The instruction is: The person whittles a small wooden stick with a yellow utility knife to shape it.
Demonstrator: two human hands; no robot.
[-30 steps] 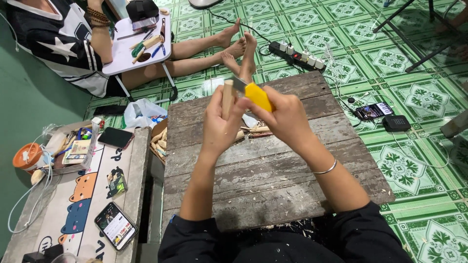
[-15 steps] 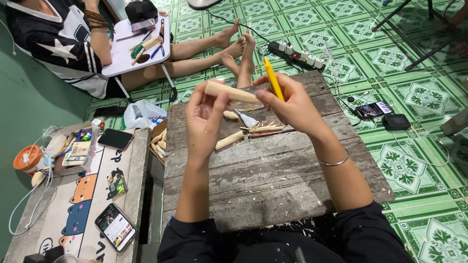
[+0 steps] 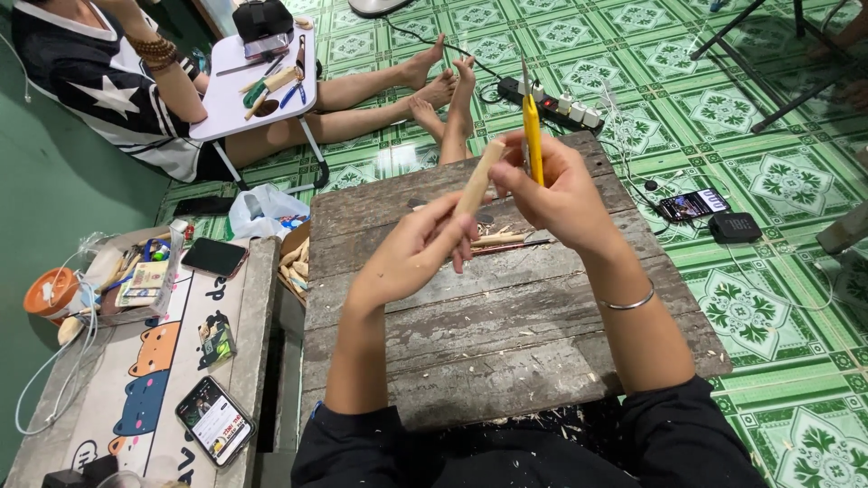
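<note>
Wooden stick (image 3: 476, 183) is up in the air over the far half of the tabletop (image 3: 506, 334), tilted, top end leaning toward the right hand; left hand (image 3: 418, 253) has its fingers wrapped round the lower end, thumb along the shaft. Right hand (image 3: 553, 185) is closed on a yellow utility knife (image 3: 533, 136), held near upright with the blade end pointing away, knife body just beside the stick's top end; can't tell whether the blade touches the wood. Thin silver bracelet (image 3: 630, 301) on the right wrist. Under the hands: a few more cut sticks (image 3: 493, 240) lying on the weathered plank tabletop, shavings scattered at the near edge. Left of it, a lower table with a cartoon-animal mat (image 3: 136, 398), two phones (image 3: 215, 420) on it, an orange tape roll (image 3: 50, 291) and a clutter tray. Cardboard box (image 3: 294, 262) with wood pieces sits between the two tables. Far side: another person sitting on the green tiled floor (image 3: 768, 307), legs stretched out, with a small white lap tray (image 3: 240, 90) of tools. Power strip (image 3: 561, 104) on the floor behind the knife, a phone and small black speaker (image 3: 734, 226) off to the right
</note>
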